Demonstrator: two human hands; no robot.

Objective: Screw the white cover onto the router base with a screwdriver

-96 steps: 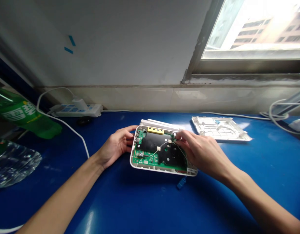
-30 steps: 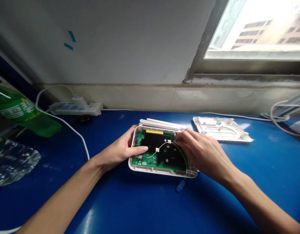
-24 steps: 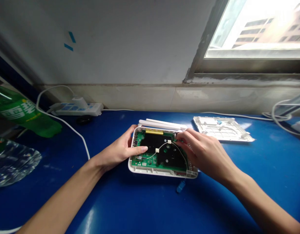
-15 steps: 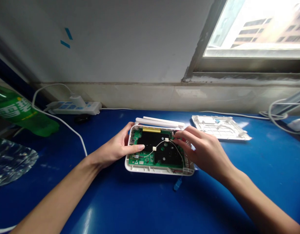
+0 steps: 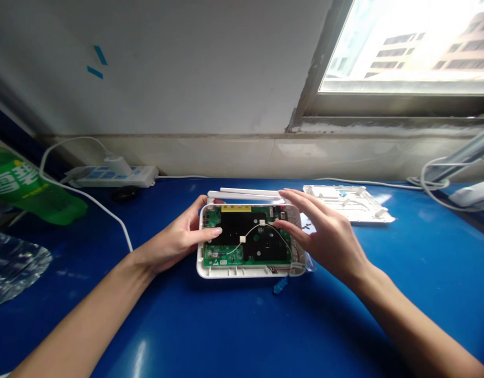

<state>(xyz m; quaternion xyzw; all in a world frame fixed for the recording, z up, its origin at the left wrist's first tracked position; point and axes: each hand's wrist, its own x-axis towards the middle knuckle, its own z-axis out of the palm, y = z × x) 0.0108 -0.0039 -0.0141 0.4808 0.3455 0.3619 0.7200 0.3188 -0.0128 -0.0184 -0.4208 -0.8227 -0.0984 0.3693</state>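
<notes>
**Two bare hands flank an opened router on the blue table**

Here's the opened router [image 5: 250,241], a shallow white plastic tray with rounded corners, lying flat on the glossy blue table [image 5: 226,325]. Inside it sits a green circuit board [image 5: 226,254], mostly covered by a matte black plate [image 5: 258,241]. A thin white wire [image 5: 250,233] arcs across that plate, pinned by two small white square clips. At the router's far edge there's a yellow port block [image 5: 236,208], and just behind it two slim white antennas [image 5: 250,193] lie folded flat.

The left hand [image 5: 175,244] grips the router's left end: thumb stretched over the board's edge onto the black plate, fingers curled round the far corner. So, clamped on the casing. The right hand [image 5: 328,236] is at the router's right end, fingers spread and loose, holding nothing; its fingertips [image 5: 279,224] rest at the right part of the plate near the wire.

Just in front of the router, a small translucent blue piece [image 5: 280,286] lies on the table. To the right of the router and slightly behind, the ribbed white cover [image 5: 348,202] rests flat. Well off to the router's left: a white power strip [image 5: 112,176] against the wall, its cable [image 5: 119,226] curving forward, and a green plastic bottle [image 5: 29,191] on its side.
</notes>
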